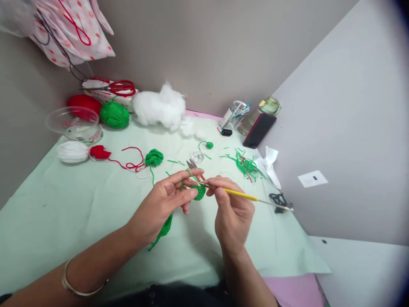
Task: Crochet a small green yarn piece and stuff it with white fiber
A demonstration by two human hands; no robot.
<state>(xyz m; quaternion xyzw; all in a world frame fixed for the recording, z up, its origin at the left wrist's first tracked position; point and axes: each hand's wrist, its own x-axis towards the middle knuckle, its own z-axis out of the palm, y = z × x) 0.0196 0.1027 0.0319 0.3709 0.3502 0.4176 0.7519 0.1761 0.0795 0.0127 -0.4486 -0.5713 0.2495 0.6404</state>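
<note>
Farthest left, near the back left corner of the desk (pixel 96 238), a clear plastic tub (pixel 85 136) stands with a white ball of yarn (pixel 73 152) in front of it and a red ball of yarn (pixel 85 103) behind it. Next to the white ball of yarn, toward the middle of the desk, lies a small red piece (pixel 99 152). A green ball of yarn (pixel 115 114) sits farther along by the back edge, in front of a box (pixel 129 102) that carries red-handled scissors (pixel 112 88). Right of these, white stuffing (pixel 159 106) is heaped along the back edge, with a small bundle of green yarn (pixel 154 157) in front of it. Over the middle of the desk, the left hand (pixel 171 192) has thumb and fingers pinched together on a small green crocheted piece (pixel 200 193); another green piece (pixel 165 228) shows beside the left wrist. Just past the left fingertips lie small snips (pixel 191 164) and a clear dish (pixel 203 157), with a little green ball (pixel 209 145) farther back. The right hand (pixel 234 213) is clamped on a yellow-handled hook (pixel 241 194), whose tip end meets the small green crocheted piece between the two hands. Toward the back right corner stand a clear cup (pixel 227 119) of slim sticks (pixel 247 106), a black spool (pixel 226 132) at its foot, and a bottle (pixel 270 106) with a tilted phone (pixel 260 130) just in front of it. A heap of green clippings (pixel 247 166) lies nearer, and along the right edge come a crumpled white strip (pixel 270 164) and a black clip (pixel 280 202).
</note>
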